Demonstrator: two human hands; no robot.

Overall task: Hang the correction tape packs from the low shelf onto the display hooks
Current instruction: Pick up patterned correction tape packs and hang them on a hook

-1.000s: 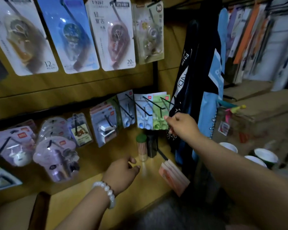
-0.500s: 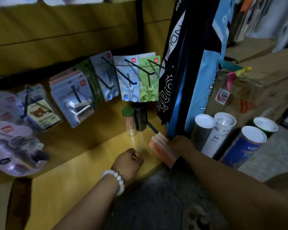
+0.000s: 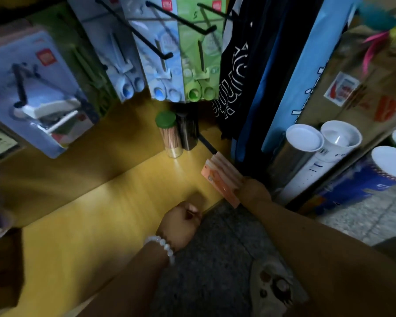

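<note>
A stack of orange correction tape packs (image 3: 222, 177) stands on edge at the right corner of the low yellow shelf (image 3: 114, 202). My right hand (image 3: 253, 189) reaches behind the stack and grips its far side; its fingers are hidden by the packs. Curled into a loose fist, my left hand (image 3: 181, 223) with a white bead bracelet rests at the shelf's front edge and holds nothing. Black display hooks (image 3: 181, 21) jut out above, carrying blue and green packs (image 3: 199, 53).
A green-lidded jar of sticks (image 3: 169, 133) and a dark cylinder (image 3: 188, 131) stand at the back of the shelf. Dark and blue bags (image 3: 261, 76) hang to the right. White-capped tubes (image 3: 306, 145) lean by a cardboard box. Grey floor lies below.
My right hand dropped from the hooks to the orange packs on the shelf and took hold of them. My view tilted down and moved closer. My left hand curled and drew back to the shelf edge.
</note>
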